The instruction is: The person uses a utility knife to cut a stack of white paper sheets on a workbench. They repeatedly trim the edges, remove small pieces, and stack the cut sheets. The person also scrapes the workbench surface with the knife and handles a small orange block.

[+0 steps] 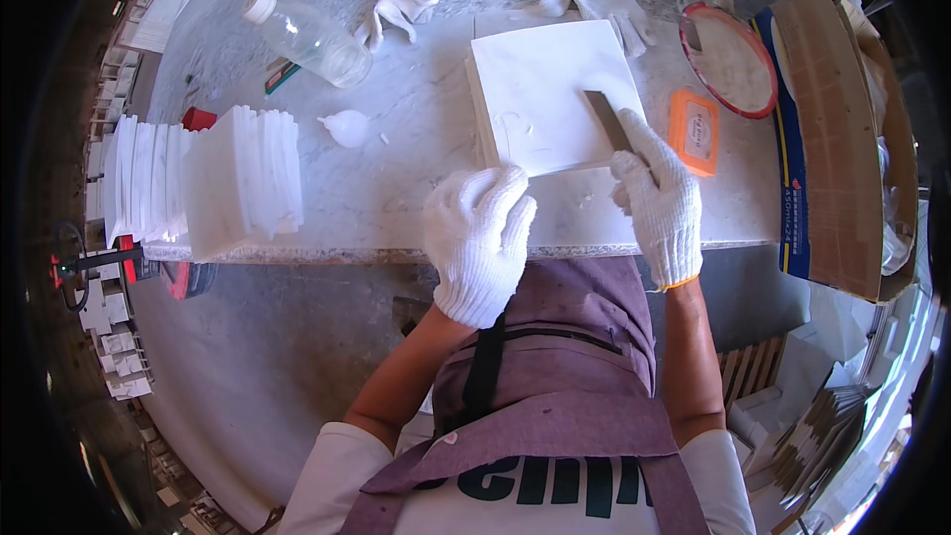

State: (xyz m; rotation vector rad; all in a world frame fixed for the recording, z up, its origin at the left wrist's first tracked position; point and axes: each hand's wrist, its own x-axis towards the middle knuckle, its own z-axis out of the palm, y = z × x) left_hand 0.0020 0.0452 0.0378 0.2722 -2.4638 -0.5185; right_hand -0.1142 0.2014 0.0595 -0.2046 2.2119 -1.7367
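A stack of square white tiles (555,79) lies on the worktable in front of me, with a few small white flakes on the top one. My right hand (662,200), in a white knit glove, is closed round a flat dark metal strip (606,119), a file or a scraper blade by its look. The strip's far end rests on or just over the top tile's right side. At the stack's near left corner is my left hand (478,238), gloved too, fingers curled in. Whatever those fingers hold is hidden.
Upright white tiles (243,178) stand at the table's left, behind them a clear bottle (315,43) on its side. Spare gloves (408,2) lie farther back. At right are an orange box (693,132), a red-rimmed round object (728,59) and a cardboard carton (832,129).
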